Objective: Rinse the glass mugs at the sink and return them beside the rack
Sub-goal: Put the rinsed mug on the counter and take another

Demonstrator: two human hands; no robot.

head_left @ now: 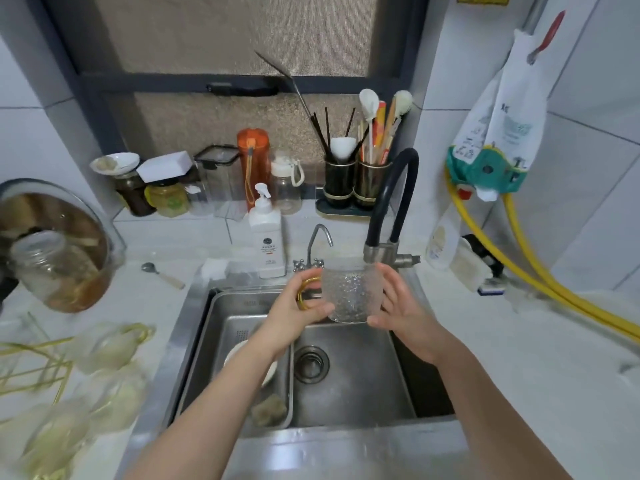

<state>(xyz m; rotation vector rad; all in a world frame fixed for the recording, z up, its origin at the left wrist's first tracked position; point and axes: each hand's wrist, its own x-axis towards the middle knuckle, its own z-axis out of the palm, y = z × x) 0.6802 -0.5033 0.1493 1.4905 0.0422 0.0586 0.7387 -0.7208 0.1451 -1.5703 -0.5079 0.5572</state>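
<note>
- Centre of the frame: a textured glass mug (350,295) is held up over the steel sink (349,372), right under the spout of the black-hosed faucet (384,220).
- The left hand (300,311) holds the mug by its gold handle (304,293), fingers curled round it, thumb against the lower glass wall.
- The right hand (398,306) cups the other side of the mug, fingers spread along the glass; both hands are clamped on the one mug.
- I cannot tell whether water is running; the glass pattern hides it.
- Lower left of the frame, blurred: more glass mugs (104,368) lie on the white desk (519,358) just beside a gold wire rack (34,365).
- Just left of the faucet, a white soap bottle (266,233) stands at the sink's back edge.
- In the sink's left tray sit a white dish (239,355) and a sponge (268,408).
- Far left, a metal pot (52,244) is tilted with a glass jar in it.
</note>
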